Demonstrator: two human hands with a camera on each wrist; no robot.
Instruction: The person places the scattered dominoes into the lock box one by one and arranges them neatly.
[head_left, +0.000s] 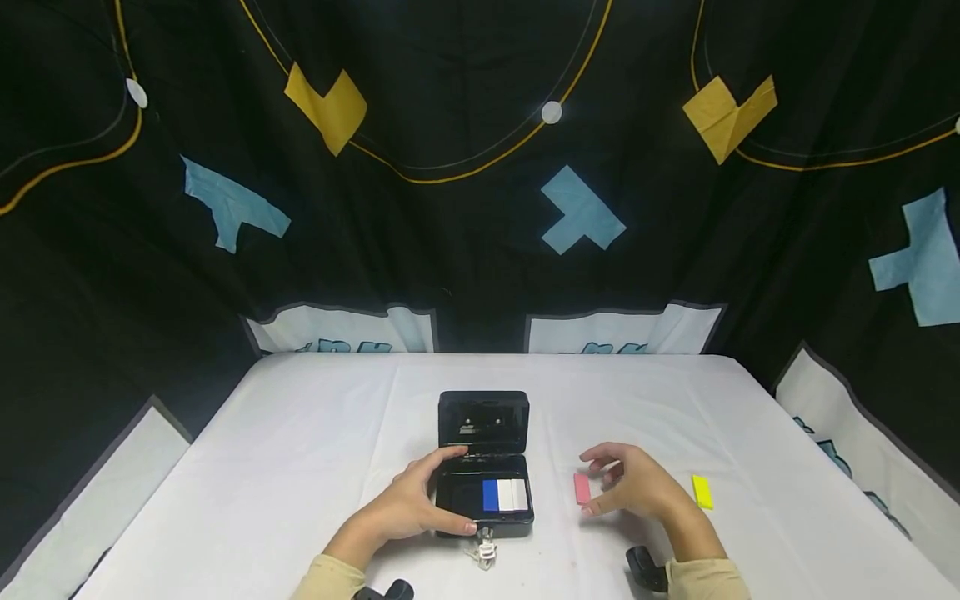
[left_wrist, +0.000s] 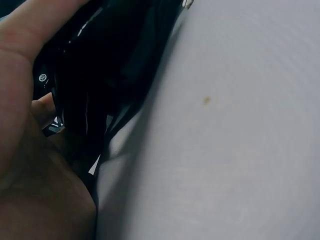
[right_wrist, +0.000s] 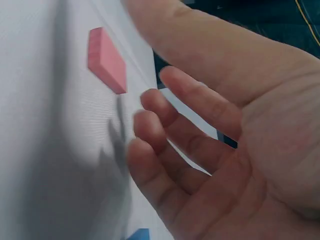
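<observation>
A small black cash box (head_left: 484,528) stands on the table with its lid (head_left: 483,408) raised. Inside lie a blue block (head_left: 490,496) and white blocks (head_left: 513,495) side by side. My left hand (head_left: 412,498) grips the box across its left side, thumb along the front and index finger by the hinge. A bunch of keys (head_left: 486,550) hangs at the front lock. To the right, my right hand (head_left: 633,483) hovers around a pink block (head_left: 582,489), fingers loosely bent. In the right wrist view a gap shows between the fingers and the pink block (right_wrist: 107,60).
A yellow block (head_left: 702,492) lies on the white table (head_left: 337,417) to the right of my right hand. Behind the table hangs a dark curtain (head_left: 450,250) with yellow and blue shapes.
</observation>
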